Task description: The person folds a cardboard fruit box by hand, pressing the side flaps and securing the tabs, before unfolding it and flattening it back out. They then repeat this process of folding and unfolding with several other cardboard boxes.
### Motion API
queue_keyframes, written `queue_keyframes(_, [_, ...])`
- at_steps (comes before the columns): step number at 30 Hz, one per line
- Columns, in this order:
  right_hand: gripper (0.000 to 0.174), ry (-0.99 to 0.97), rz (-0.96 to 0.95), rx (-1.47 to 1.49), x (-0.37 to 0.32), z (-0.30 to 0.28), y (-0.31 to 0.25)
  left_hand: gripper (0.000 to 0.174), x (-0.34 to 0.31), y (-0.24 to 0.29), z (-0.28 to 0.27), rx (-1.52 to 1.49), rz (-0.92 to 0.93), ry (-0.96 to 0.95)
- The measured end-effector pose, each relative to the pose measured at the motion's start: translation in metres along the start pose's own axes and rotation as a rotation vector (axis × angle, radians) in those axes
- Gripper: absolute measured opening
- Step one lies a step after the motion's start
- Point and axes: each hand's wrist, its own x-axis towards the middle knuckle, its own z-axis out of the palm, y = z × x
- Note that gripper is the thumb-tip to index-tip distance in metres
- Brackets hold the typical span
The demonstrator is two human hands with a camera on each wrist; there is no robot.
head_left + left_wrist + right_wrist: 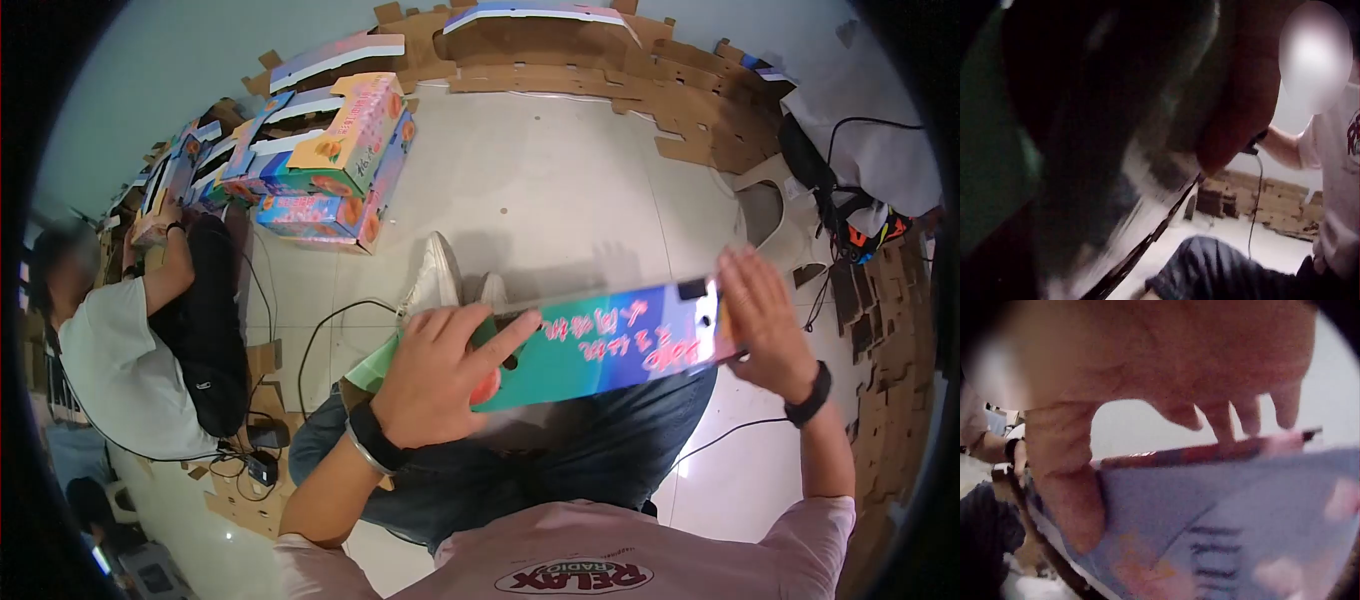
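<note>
A printed cardboard box [610,345], green to blue and purple with pink lettering, lies across the person's lap. At its left end the left hand [435,375] grips it, thumb laid over the printed face and fingers over the far edge. A green flap [375,365] sticks out beyond that hand. The right hand [765,325] lies against the box's right end with fingers fairly straight. In the right wrist view, its thumb [1079,512] rests on the purple end panel and the fingertips reach the far edge. The left wrist view is dark and mostly blocked.
Peach-printed boxes [350,150] stand stacked ahead on the left. Flat brown cardboard [560,80] leans along the back wall, with more at right. Another person [130,340] sits at left, handling a box. Cables [330,320] trail on the floor; a white plastic chair [765,215] stands right.
</note>
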Motion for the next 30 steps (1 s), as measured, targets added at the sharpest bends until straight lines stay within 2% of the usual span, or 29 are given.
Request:
queue_keyframes(2, [0.106,-0.101,0.039,0.036,-0.005,0.025,-0.002,0.094,-0.008,-0.005,0.009,-0.02,0.027,-0.1])
queue_keyframes(3, [0.104,0.043,-0.059,0.092,-0.006,0.035,0.004,0.094,-0.009,-0.004,0.01,-0.025,0.026,-0.102])
queue_keyframes(9, [0.099,0.191,-0.116,0.229,-0.009,0.057,0.007,0.093,-0.004,-0.004,0.006,0.056,0.055,-0.147])
queue_keyframes(14, [0.1,0.296,-0.085,0.255,-0.015,0.034,0.004,0.089,0.005,0.004,-0.051,-0.026,-0.05,-0.211])
queue_keyframes(16, [0.103,0.296,-0.044,0.255,-0.025,0.035,0.012,0.085,0.004,0.007,-0.071,-0.012,-0.093,-0.104])
queue_keyframes(17, [0.103,0.351,0.055,0.313,-0.033,0.039,0.018,0.077,0.002,0.012,-0.079,0.005,-0.098,-0.045])
queue_keyframes(19, [0.107,0.425,0.253,0.407,-0.047,0.04,0.031,0.072,-0.007,0.01,-0.081,-0.017,-0.107,-0.011])
queue_keyframes(20, [0.109,0.491,0.369,0.642,-0.054,0.042,0.037,0.068,-0.011,0.009,-0.08,-0.036,-0.118,0.019])
queue_keyframes(21, [0.11,0.535,0.452,0.673,-0.058,0.037,0.036,0.065,-0.012,0.01,-0.074,-0.062,-0.065,0.118])
queue_keyframes(24, [0.11,0.588,0.685,0.902,-0.069,0.023,0.029,0.064,-0.018,0.001,-0.059,-0.148,-0.08,0.056])
queue_keyframes(26, [0.099,0.524,0.772,1.144,-0.073,0.033,0.019,0.063,-0.019,-0.004,-0.044,-0.163,-0.077,0.026])
queue_keyframes(27, [0.086,0.408,0.893,1.301,-0.07,0.027,0.002,0.062,-0.017,-0.006,-0.036,-0.17,-0.082,-0.002])
queue_keyframes(30, [0.065,0.333,0.86,1.651,-0.064,0.073,-0.036,0.062,-0.005,-0.001,-0.014,-0.33,-0.118,-0.023])
